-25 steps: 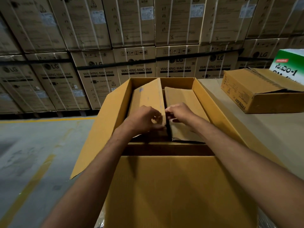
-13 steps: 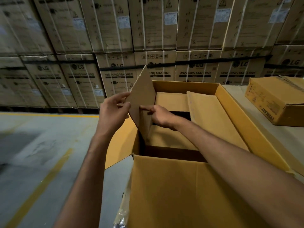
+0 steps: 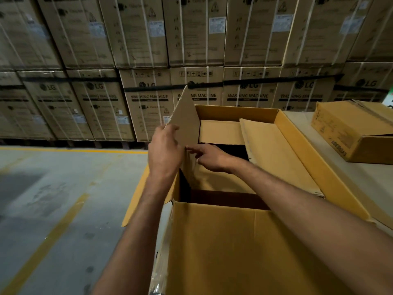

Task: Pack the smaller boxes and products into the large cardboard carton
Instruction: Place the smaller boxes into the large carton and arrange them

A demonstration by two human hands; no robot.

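The large cardboard carton (image 3: 223, 248) stands open in front of me, its outer flaps folded outward. Inside it sits a smaller brown box (image 3: 276, 158) with its own flaps open and a dark opening in the middle. That box's left flap (image 3: 186, 122) stands upright. My left hand (image 3: 164, 152) grips this flap from the outside, thumb at its edge. My right hand (image 3: 210, 158) reaches in from the right, and its outstretched index finger touches the flap's inner face.
A closed brown box (image 3: 357, 133) printed "Eveready" lies on the pale table (image 3: 361, 184) to the right. Stacked washing-machine cartons (image 3: 148, 99) form a wall behind. To the left is grey concrete floor (image 3: 42, 188) with yellow lines.
The inner box's flaps were together under both hands. The left flap has since been lifted upright, my left hand moved to its outer side, and my view shifted left.
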